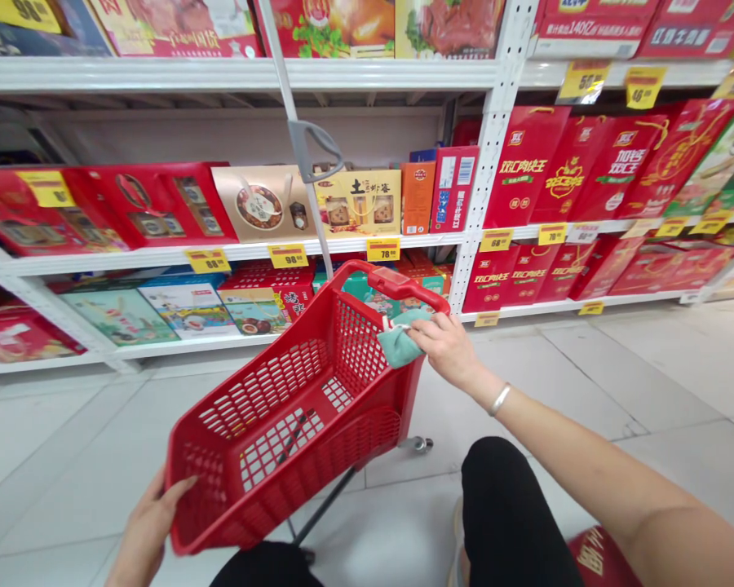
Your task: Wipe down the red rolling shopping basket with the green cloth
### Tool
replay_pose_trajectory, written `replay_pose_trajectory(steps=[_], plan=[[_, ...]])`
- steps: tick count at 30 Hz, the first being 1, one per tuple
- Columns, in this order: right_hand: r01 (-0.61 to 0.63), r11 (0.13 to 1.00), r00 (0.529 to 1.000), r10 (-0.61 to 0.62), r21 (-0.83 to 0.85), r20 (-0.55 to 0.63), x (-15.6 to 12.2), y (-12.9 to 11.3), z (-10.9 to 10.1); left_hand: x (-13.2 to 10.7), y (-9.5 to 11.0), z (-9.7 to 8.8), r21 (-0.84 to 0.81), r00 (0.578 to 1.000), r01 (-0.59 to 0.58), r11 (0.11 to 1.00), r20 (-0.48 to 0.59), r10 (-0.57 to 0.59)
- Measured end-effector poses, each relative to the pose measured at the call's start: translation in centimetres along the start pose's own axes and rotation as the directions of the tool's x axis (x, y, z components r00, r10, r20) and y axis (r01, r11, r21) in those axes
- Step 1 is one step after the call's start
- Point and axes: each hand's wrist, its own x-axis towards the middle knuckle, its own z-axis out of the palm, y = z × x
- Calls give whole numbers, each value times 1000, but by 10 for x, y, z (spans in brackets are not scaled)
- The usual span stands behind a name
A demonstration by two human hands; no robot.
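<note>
A red plastic mesh shopping basket [269, 383] tilts in front of me on a wheeled frame, with a red grip [402, 287] on its far rim. My right hand [444, 350] presses a teal cloth [400, 342] against the basket's far corner, next to that grip. My left hand [150, 526] holds the basket's near rim at the lower left, fingers curled over the edge. A grey-handled metal pole [311, 155] rises from behind the basket.
White metal shelves [232, 254] with yellow price tags hold red and gold gift boxes [563, 171] ahead. Pale floor tiles [587, 383] spread to the right. My black-trousered knee [507, 505] is below, beside a red bag [599, 561]. A small caster wheel [419, 444] sits under the basket.
</note>
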Motion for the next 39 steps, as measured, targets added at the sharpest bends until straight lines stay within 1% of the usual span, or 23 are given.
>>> replay_pose_trajectory(steps=[2,4,5,7,8,10,11,12,13,14,15,17,19,21,22,24,27,29,31,33,35,37,39], plan=[[-41,998,999,41,-53,3,0,21,0,3,2,-1,1,1000,-4,1000,27,4],[-136,985,990,138,-110,15,1,42,0,11,5,-2,17,999,-17,1000,48,16],[-197,971,980,200,-134,16,1,50,-1,17,7,-4,48,999,-16,999,31,15],[-309,938,950,312,-157,-5,2,62,-6,30,13,-10,206,996,-5,978,-81,22],[-344,927,939,344,-153,-22,2,64,-9,35,16,-13,328,985,-1,945,-161,57],[-344,932,939,341,-111,-46,4,58,-15,41,21,-16,571,935,10,821,-296,195],[-312,947,950,310,-77,-41,5,50,-17,39,22,-15,656,905,9,754,-326,273],[-263,964,965,262,-35,-23,7,40,-19,33,22,-11,711,880,-16,703,-324,348],[-205,979,979,205,10,5,8,28,-19,24,20,-3,736,862,-45,675,-313,399],[-148,988,989,146,54,39,10,15,-18,13,17,8,746,848,-114,656,-271,455],[-99,991,993,92,93,74,13,1,-16,-1,12,22,744,827,-240,624,-180,533],[-45,988,990,24,150,137,18,-22,-11,-29,-1,55,710,735,-455,538,-41,677],[-49,981,980,11,188,198,25,-39,-7,-50,-15,88,645,640,-641,416,150,754],[-88,974,961,28,209,276,34,-48,-6,-61,-26,111,624,575,-714,316,266,774],[-115,971,946,41,212,323,39,-50,-7,-62,-30,118,622,551,-731,280,297,779],[-164,964,905,63,209,421,50,-52,-11,-60,-34,124,624,523,-742,243,314,792],[-212,957,847,78,200,525,65,-58,-18,-52,-32,122,629,504,-738,246,270,820],[-218,955,833,74,201,548,70,-64,-23,-46,-31,118,637,496,-730,248,244,834],[-203,955,836,54,217,545,71,-73,-28,-40,-30,112,643,487,-727,242,235,841],[-170,954,853,17,246,522,68,-80,-32,-31,-31,102,649,482,-725,232,237,843],[-135,955,883,-5,265,470,60,-82,-34,-22,-32,90,651,480,-729,211,267,836],[-129,959,925,25,253,379,50,-79,-33,-15,-33,78,646,473,-740,184,306,826],[-143,965,966,87,219,245,39,-69,-30,-13,-35,70,642,454,-749,167,312,835]])
